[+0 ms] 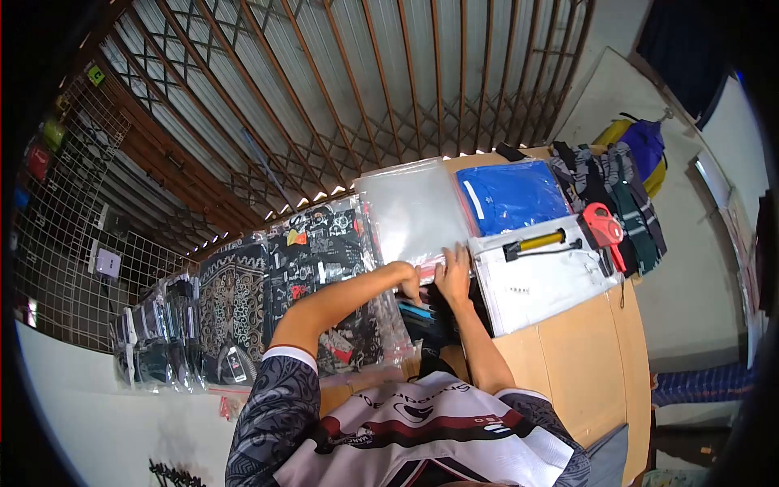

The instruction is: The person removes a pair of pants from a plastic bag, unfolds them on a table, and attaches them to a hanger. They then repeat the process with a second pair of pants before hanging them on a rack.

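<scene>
My left hand (403, 277) is bent at the wrist, its fingers curled downward at the near edge of a stack of clear plastic bags (414, 207). What those fingers hold is hidden. Just below it lies a dark folded garment (430, 323) with a bright blue strip (415, 310). My right hand (454, 274) rests beside it with fingers stretched forward over the reddish edge of the bags. The two hands are close together but apart.
Bagged patterned garments (320, 252) cover the table's left side. A bagged blue garment (515, 197), a white package (540, 284), a yellow-black hand pump (540, 241) and a red tape dispenser (602, 227) lie right. A folding metal gate (365, 81) stands behind.
</scene>
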`<state>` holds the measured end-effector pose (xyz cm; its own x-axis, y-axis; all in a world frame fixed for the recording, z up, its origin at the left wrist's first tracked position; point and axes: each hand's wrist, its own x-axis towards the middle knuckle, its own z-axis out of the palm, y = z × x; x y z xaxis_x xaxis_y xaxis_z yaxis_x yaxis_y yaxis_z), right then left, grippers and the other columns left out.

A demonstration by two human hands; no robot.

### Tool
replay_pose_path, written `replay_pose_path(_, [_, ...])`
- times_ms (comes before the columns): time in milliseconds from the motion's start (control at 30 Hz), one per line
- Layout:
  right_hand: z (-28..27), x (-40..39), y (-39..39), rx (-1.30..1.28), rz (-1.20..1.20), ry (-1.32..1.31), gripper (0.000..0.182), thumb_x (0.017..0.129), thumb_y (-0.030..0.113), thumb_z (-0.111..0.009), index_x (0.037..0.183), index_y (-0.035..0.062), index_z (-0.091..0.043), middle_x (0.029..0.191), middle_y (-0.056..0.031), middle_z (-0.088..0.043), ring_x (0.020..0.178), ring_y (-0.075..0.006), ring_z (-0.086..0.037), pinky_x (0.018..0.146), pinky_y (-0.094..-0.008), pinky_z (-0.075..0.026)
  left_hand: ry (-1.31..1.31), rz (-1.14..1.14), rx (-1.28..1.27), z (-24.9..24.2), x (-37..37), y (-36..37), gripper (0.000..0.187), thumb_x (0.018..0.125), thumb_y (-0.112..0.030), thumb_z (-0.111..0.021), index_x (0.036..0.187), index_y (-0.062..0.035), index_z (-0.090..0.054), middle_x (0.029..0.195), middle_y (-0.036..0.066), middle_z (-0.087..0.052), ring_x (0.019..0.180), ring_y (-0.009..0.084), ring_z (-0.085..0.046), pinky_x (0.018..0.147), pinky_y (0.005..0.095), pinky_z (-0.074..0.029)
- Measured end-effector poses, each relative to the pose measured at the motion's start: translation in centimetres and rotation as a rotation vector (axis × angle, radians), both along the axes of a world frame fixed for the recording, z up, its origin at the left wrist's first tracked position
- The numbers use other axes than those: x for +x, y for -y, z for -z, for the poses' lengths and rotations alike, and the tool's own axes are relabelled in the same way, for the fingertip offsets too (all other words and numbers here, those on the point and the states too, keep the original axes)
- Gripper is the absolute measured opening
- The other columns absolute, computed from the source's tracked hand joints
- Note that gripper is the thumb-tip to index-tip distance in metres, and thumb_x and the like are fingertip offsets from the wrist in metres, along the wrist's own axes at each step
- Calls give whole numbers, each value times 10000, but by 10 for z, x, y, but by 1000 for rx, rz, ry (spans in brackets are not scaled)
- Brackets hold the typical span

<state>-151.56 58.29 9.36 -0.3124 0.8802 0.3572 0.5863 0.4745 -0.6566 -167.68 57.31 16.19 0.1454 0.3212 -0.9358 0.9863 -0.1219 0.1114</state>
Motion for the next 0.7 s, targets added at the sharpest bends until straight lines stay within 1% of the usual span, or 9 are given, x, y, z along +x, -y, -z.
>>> replay_pose_path(33, [11,4,-3,-3,58,-70,450,854,109,-676,1283,-15,-626,1448,-365,-455,1370,-526,-410,1174,-509,-337,24,-98,-99,9,-4,-4,1376,853,-646,-698,1511,90,260,1596,325,-285,1394,426,-446,1085,483,-443])
replay_pose_path(100, [6,6,2,16,56,-89,456,852,117,-686,1282,-23,-623,1436,-374,-461,1352,-521,-433,1169,-495,-348,42,-162,-80,-7,-6,-5,1273,863,-664,-668,1555,72,105,1595,312,-302,1398,426,-444,1093,491,-435])
replay_pose_path(200, [-22,14,39,51,85,-103,431,879,125,-679,1271,-45,-618,1417,-338,-505,1324,-490,-475,1140,-486,-380,99,-93,369,-37,7,18,1025,899,-600,-654,1564,59,-238,1534,320,-404,1405,457,-427,1125,494,-405])
replay_pose_path(333, [-8,38,142,6,233,-224,339,924,145,-665,1214,-28,-632,1305,-286,-602,1250,-442,-548,1073,-471,-439,517,-111,985,-95,38,118,866,924,-460,-668,1548,25,-314,1445,321,-507,1373,425,-482,1144,467,-388])
replay_pose_path(433, [52,77,249,-210,311,-239,330,929,187,-660,1185,-22,-658,1169,-260,-677,1108,-430,-646,983,-453,-499,921,-240,871,-155,61,228,735,960,-395,-666,1527,-17,-390,1421,286,-550,1295,413,-565,1085,441,-453])
replay_pose_path(467, [84,94,288,-262,323,-238,320,913,206,-677,1158,0,-687,1121,-246,-704,1072,-409,-672,957,-446,-515,993,-296,731,-160,66,265,734,976,-395,-660,1547,-38,-367,1453,273,-530,1315,383,-560,1083,437,-460])
replay_pose_path(500, [117,113,325,-488,353,-285,307,910,235,-673,1124,19,-713,1042,-237,-729,1016,-382,-703,917,-444,-533,1094,-384,560,-160,68,300,733,989,-368,-660,1567,-53,-338,1486,263,-501,1339,353,-546,1102,429,-449])
replay_pose_path(600, [230,189,440,-899,611,-47,290,918,252,-635,1087,30,-715,928,-197,-746,924,-324,-729,826,-445,-551,1175,-451,246,-109,69,387,694,1023,-326,-633,1579,-57,-316,1493,246,-496,1379,290,-502,1153,390,-397])
replay_pose_path(700, [242,257,551,-1270,804,-90,281,919,247,-631,1080,31,-710,915,-186,-742,897,-317,-726,790,-444,-548,1080,-568,171,-27,77,455,704,1026,-357,-618,1559,1,-327,1468,270,-512,1354,303,-525,1122,389,-428])
